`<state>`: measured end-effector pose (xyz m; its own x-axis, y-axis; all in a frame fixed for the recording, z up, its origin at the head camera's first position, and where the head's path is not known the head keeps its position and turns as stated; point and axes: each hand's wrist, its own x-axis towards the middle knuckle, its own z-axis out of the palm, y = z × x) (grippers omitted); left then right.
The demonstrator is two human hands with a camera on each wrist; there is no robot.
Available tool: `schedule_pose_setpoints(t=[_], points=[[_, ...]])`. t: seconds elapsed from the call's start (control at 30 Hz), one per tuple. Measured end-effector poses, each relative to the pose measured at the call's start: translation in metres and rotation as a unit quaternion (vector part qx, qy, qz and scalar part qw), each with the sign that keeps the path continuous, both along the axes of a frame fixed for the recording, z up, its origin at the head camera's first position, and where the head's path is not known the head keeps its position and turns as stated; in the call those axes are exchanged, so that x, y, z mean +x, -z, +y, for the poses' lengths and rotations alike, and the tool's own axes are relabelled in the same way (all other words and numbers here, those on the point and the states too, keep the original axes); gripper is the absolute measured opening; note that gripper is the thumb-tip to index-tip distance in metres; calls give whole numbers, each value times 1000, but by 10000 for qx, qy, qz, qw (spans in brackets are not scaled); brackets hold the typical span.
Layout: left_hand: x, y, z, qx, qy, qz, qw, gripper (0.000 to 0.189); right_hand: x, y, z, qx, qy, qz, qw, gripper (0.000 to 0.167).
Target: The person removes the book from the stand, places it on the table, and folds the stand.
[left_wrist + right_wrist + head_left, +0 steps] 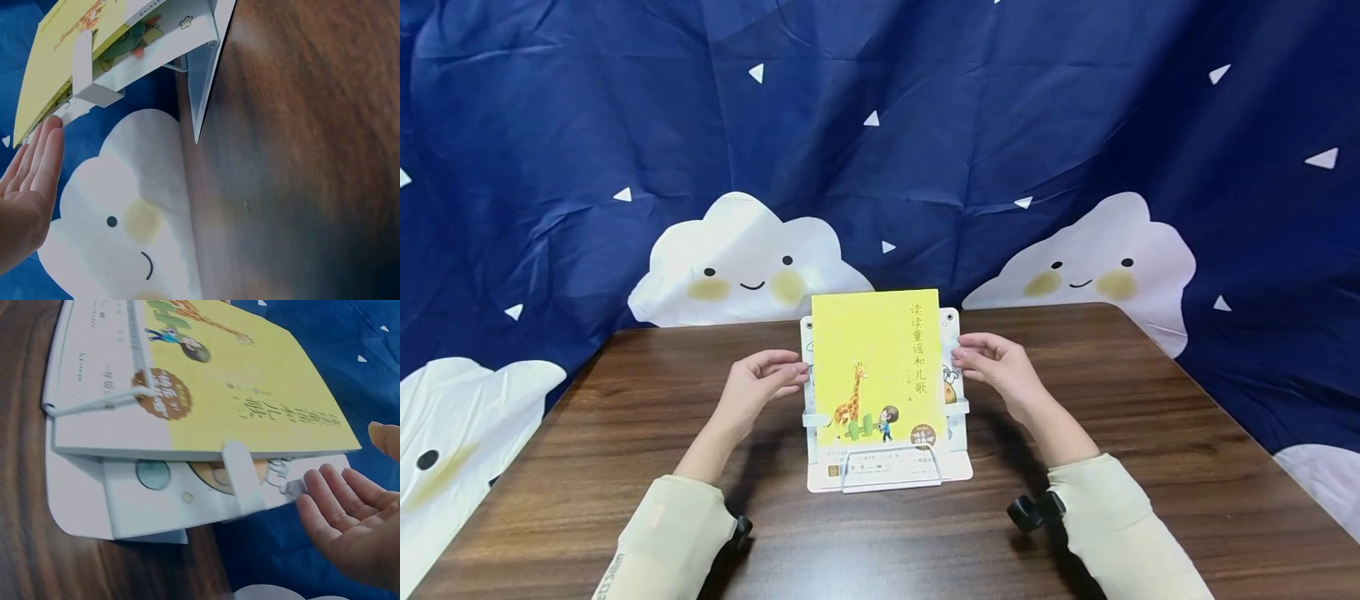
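Observation:
A yellow book (872, 358) with a giraffe and a child on its cover stands upright on a white book stand (953, 333) in the head view. Side clips (242, 478) and a clear wire bar (891, 468) at the bottom hold it in front. At the stand's left edge is my left hand (765, 382), its fingers straight with the tips right at the edge, as the left wrist view shows too. My right hand (1000, 371) is at the opposite edge, fingers loosely extended and thumb apart from the stand in the right wrist view.
The stand rests on a dark brown wooden table (880, 542). Behind the table hangs a blue cloth (925, 125) printed with smiling clouds and white triangles. Black straps (1036, 510) with small devices sit at both wrists, over pale sleeves.

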<state>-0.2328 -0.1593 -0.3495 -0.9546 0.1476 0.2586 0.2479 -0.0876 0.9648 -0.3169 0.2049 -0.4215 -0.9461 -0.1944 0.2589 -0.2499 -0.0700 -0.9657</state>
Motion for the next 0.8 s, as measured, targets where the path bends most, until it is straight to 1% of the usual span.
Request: schedule_pose_setpoints(t=[0.1,0.13,0.2,0.23,0.33,0.4,0.47,0.57,0.6,0.63,0.67,0.77,0.8], points=[[3,-5,3,-125,-42,-358,9993,33,5,-1,-8,67,-7,-156,9999,37],[3,-4,4,-141,-44,-440,9989,32,11,-5,-11,53,-83,-182,9998,36],[4,-4,5,-207,-40,-529,9984,32,15,-7,-16,104,-81,-320,9994,37],[4,-3,6,-194,-51,-574,9982,32,7,4,-14,228,70,-424,9988,40],[2,1,9,-98,-102,-687,9975,31,8,7,-17,265,323,-647,9970,44],[1,3,12,-66,-162,-735,9971,29,4,14,-19,268,653,-763,9946,46],[0,4,15,-65,-273,-797,9964,28,3,17,-23,109,915,-825,9923,45],[-1,8,17,-145,-494,-757,9958,28,3,19,-31,-20,1244,-825,9888,41],[-2,11,17,-134,-567,-736,9956,27,4,18,-33,-53,1324,-814,9878,39],[-9,22,14,-12,-476,-596,9971,26,5,18,-36,-100,1410,-837,9864,36],[-13,28,12,-26,-520,-584,9969,26,6,17,-38,-89,1485,-842,9853,34],[-28,49,6,19,-508,-539,9972,25,7,15,-43,-72,1665,-918,9817,30],[-27,49,5,112,-408,-485,9979,22,7,15,-43,-67,1671,-946,9814,30]])
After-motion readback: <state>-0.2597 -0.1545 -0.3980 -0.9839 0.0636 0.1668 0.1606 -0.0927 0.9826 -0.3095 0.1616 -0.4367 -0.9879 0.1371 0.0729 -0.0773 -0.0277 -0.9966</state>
